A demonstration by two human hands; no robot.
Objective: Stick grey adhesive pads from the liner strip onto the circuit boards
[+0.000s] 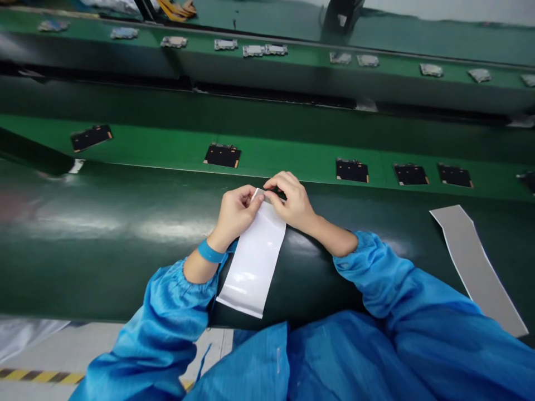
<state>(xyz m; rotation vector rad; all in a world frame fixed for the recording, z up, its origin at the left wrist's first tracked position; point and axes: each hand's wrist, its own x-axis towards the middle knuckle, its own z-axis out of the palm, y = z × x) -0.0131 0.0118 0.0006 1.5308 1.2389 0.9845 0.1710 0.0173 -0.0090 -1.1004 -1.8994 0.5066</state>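
Note:
A long white glossy sheet [254, 259] slants down toward me over the dark green bench edge, its lower end slightly folded up. My left hand [239, 211] pinches its upper left corner between thumb and fingers; a blue band circles that wrist. At the top edge, the thumb and bent fingers of my right hand [291, 201] close on the sheet beside the left thumb. Whether a small piece is between the right fingertips is too fine to make out. A grey strip with white edges [480, 267] lies on the bench to my right.
Beyond my hands runs a green conveyor belt [167, 147] carrying several flat black boards, among them one board [223, 155] just past my left hand. Farther back, a raised green ledge holds several small silvery parts [253, 50]. A dark post [37, 150] juts in at left.

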